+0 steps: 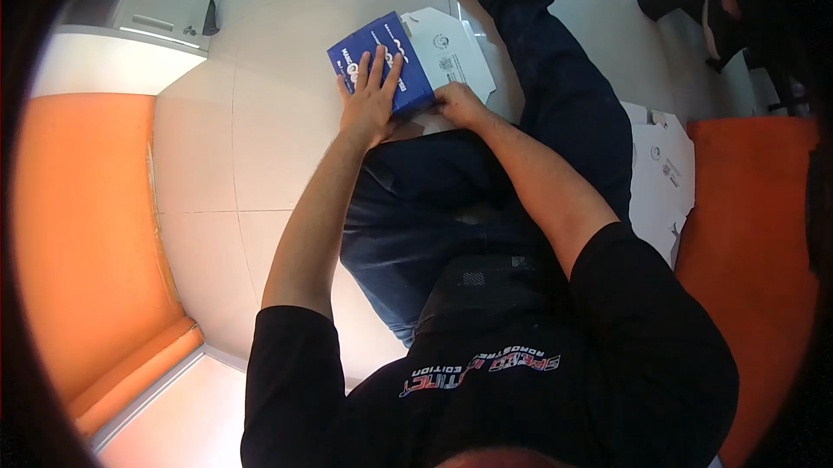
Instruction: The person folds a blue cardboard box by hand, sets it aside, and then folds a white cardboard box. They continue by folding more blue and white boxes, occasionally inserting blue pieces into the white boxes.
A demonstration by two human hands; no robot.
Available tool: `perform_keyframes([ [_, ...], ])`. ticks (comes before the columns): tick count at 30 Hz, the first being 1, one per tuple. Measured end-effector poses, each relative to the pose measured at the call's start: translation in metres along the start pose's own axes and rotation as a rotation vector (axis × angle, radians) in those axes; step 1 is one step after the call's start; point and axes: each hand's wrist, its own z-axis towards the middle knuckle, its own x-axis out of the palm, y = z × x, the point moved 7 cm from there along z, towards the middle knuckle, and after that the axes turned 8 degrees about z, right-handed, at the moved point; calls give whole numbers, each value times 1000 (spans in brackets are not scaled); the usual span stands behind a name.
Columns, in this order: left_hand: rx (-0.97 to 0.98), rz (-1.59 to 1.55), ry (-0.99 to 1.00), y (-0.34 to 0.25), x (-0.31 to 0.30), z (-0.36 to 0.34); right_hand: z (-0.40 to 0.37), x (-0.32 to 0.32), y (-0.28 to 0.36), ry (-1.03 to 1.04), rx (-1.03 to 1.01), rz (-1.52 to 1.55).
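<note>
A blue cardboard box (377, 43) with white print lies on the floor in front of my bent leg. Its white flap or lid panel (451, 47), printed with small dark marks, spreads out on its right side. My left hand (371, 99) rests on the blue face, fingers spread and pointing away from me. At the box's near right corner, my right hand (462, 106) has its fingers curled against the edge where blue and white meet. The fingertips of that hand are partly hidden.
White flattened cardboard sheets (664, 169) lie to the right of my leg, beside an orange surface (746, 251). An orange panel (87, 234) and a pale cabinet (165, 4) stand at left. Another person's shoe (720, 26) shows at upper right. Tiled floor (278, 78) surrounds the box.
</note>
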Motion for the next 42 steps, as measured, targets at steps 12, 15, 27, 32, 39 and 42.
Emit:
perform_keyframes([
  [12, 77, -31, -16, 7, -4, 0, 4, -14, 12, 59, -50, -76],
  [15, 111, -14, -13, 12, -2, 1, 1, -18, 22, 30, -66, -128],
  [27, 130, 20, 49, 12, -13, -2, -2, -12, 28, 14, -45, -77],
  [32, 134, -8, 52, 12, -15, 1, 0, -16, 23, 35, -31, -70],
  [39, 135, 1, 33, 12, -8, 3, -4, 7, 12, 71, 12, -317],
  [42, 156, 22, 47, 14, -7, 5, -1, 3, 20, 72, 62, -389],
])
